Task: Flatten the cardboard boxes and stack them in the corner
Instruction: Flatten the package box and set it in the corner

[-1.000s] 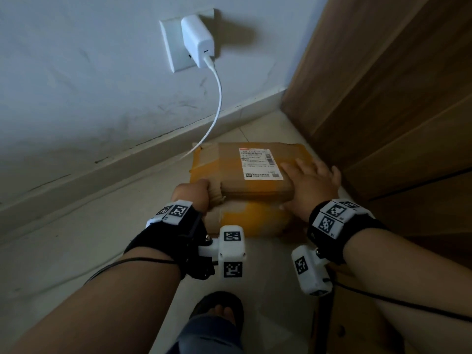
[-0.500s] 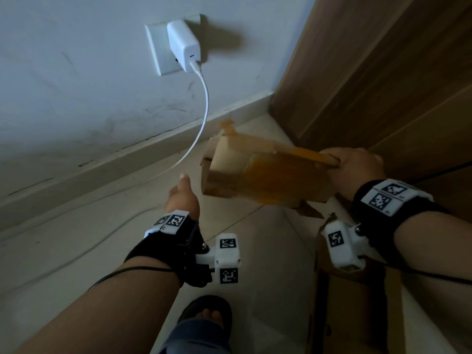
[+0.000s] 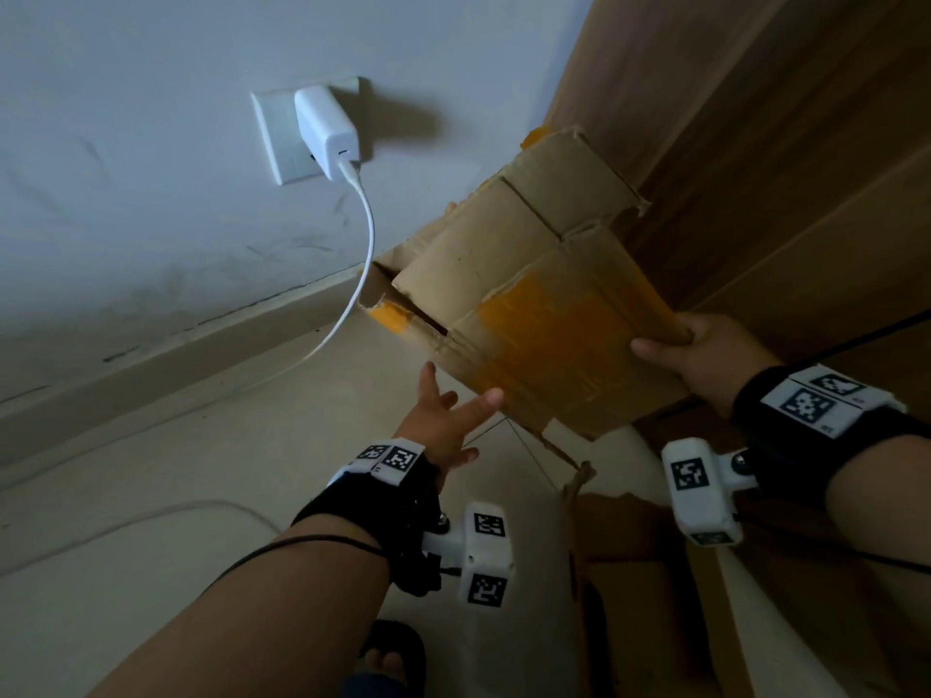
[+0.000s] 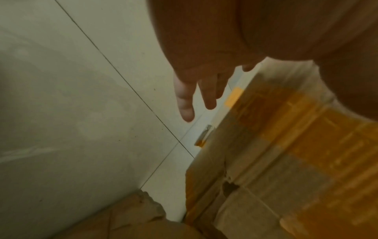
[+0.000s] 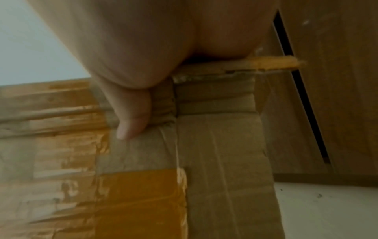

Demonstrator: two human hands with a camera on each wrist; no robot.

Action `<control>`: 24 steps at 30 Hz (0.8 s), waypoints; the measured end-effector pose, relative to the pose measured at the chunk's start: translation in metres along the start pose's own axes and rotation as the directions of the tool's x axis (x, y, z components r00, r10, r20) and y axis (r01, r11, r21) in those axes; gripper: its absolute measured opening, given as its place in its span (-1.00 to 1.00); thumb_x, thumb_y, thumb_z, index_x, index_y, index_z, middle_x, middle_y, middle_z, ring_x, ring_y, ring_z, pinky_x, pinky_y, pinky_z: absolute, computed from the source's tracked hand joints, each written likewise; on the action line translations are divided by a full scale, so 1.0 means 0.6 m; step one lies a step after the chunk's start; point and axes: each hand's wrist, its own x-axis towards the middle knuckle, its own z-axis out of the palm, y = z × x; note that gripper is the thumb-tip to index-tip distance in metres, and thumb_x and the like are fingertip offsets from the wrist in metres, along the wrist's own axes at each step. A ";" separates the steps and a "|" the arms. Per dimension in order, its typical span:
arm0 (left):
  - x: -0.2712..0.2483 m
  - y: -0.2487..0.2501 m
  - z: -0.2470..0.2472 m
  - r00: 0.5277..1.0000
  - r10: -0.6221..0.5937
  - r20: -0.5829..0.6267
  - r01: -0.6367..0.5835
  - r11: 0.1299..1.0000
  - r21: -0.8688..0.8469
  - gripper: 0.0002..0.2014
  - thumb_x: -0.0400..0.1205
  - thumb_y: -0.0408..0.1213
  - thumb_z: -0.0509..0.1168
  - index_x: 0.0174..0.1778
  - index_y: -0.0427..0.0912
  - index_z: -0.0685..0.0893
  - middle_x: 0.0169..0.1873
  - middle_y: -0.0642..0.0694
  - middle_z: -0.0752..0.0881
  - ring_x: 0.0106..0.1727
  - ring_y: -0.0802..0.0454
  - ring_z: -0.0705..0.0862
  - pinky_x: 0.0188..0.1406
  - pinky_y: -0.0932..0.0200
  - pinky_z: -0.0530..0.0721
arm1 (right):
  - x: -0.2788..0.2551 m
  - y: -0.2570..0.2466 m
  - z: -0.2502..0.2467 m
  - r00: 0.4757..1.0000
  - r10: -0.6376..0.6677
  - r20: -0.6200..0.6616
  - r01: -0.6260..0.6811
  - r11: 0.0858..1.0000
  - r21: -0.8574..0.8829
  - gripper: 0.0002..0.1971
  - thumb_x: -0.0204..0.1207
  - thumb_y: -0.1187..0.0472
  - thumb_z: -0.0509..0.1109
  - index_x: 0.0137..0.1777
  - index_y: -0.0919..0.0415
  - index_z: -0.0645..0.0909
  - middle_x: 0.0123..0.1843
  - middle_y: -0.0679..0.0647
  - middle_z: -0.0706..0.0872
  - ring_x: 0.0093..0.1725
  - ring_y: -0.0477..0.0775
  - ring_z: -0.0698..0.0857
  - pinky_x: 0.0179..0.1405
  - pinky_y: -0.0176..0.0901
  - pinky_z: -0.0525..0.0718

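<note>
Head view: the cardboard box (image 3: 534, 294), partly collapsed and patched with yellow tape, was held tilted in the air in front of the wooden door (image 3: 755, 143), above the tiled floor (image 3: 176, 496) near the corner. We saw our right hand (image 3: 705, 355) as the working grip, thumb over the near edge and fingers curled beneath, pinching the board; the right wrist view confirmed the thumb pressed on the panel. Our left hand (image 3: 443, 420) held nothing, its fingers spread, one fingertip at or just beside the box's lower edge; whether it touched we could not tell. More cardboard (image 3: 635, 571) lay on the floor below. A charger (image 3: 327, 128) sat in the wall socket, its cable (image 3: 357, 274) trailing just beside the box's far flap. To flatten well, we judged that the left hand should take the opposite edge and press the panels along their existing creases, keeping the flaps away from the cable.
</note>
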 end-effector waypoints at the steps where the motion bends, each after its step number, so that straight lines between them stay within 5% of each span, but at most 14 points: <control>1: 0.004 0.002 0.008 1.000 0.002 0.006 -0.002 1.000 0.019 0.06 0.31 0.06 0.52 0.60 0.34 -0.05 0.63 -0.09 0.26 0.55 -0.15 0.36 0.16 -0.17 0.66 | -0.001 0.000 0.000 1.000 0.004 0.012 -0.004 0.999 0.039 -0.87 0.54 0.15 0.37 0.06 0.01 0.57 -0.15 -0.09 0.67 0.00 0.08 0.68 0.25 0.08 0.57; 5: 0.016 0.011 0.030 0.999 0.036 -0.010 -0.037 0.998 -0.058 -0.10 0.38 0.00 0.49 0.57 0.23 0.13 0.56 -0.01 0.38 0.52 -0.13 0.41 0.30 -0.28 0.54 | -0.001 0.007 -0.007 0.992 0.072 0.107 -0.090 0.980 0.179 -0.68 0.53 0.17 0.37 0.28 0.14 0.54 0.00 0.05 0.72 -0.05 0.07 0.69 -0.08 -0.04 0.62; 8: 0.017 0.020 0.041 0.992 0.111 0.055 -0.104 0.988 -0.118 -0.05 0.27 -0.01 0.54 0.56 0.16 0.20 0.43 0.01 0.53 0.39 -0.12 0.52 0.27 -0.24 0.52 | 0.005 0.017 -0.012 0.984 0.130 0.120 -0.157 0.954 0.255 -0.59 0.49 0.16 0.41 0.32 0.25 0.57 0.15 0.21 0.75 0.12 0.28 0.71 0.16 0.17 0.64; 11: 0.017 0.025 0.043 0.982 0.144 0.121 -0.132 0.987 -0.096 -0.03 0.19 -0.06 0.58 0.52 0.14 0.27 0.32 -0.01 0.63 0.23 -0.09 0.63 0.16 -0.19 0.59 | 0.010 0.026 -0.009 0.982 0.127 0.143 -0.165 0.939 0.303 -0.67 0.51 0.19 0.38 0.24 0.26 0.59 0.07 0.23 0.77 0.00 0.23 0.74 -0.03 0.05 0.67; 15: 0.020 0.027 0.029 0.982 0.118 0.149 -0.099 0.987 -0.127 -0.06 0.12 -0.17 0.61 0.46 0.05 0.40 0.30 -0.13 0.68 0.26 -0.22 0.66 0.19 -0.31 0.64 | 0.013 0.031 0.010 0.978 0.105 0.183 -0.165 0.921 0.354 -0.91 0.55 0.23 0.33 -0.02 0.19 0.65 -0.14 0.15 0.77 -0.14 0.16 0.73 -0.18 -0.04 0.64; 19: 0.026 0.027 0.009 0.989 0.117 0.094 -0.098 0.977 -0.188 -0.33 0.32 -0.31 0.52 0.37 0.00 0.49 0.23 -0.14 0.70 0.24 -0.23 0.67 0.13 -0.23 0.67 | 0.019 0.035 0.035 0.976 0.086 0.198 -0.156 0.916 0.369 -0.90 0.51 0.17 0.38 0.00 0.09 0.66 -0.04 0.14 0.80 0.01 0.22 0.74 0.13 0.12 0.66; 24: 0.018 0.026 0.010 0.989 0.144 -0.018 -0.145 0.978 -0.148 -0.36 0.47 -0.16 0.44 0.47 0.01 0.36 0.13 -0.01 0.62 -0.08 0.08 0.62 -0.30 0.14 0.59 | 0.023 0.035 0.044 0.975 0.051 0.215 -0.139 0.900 0.414 -0.92 0.56 0.24 0.32 -0.03 0.06 0.61 -0.12 0.08 0.79 -0.11 0.09 0.75 -0.16 -0.05 0.66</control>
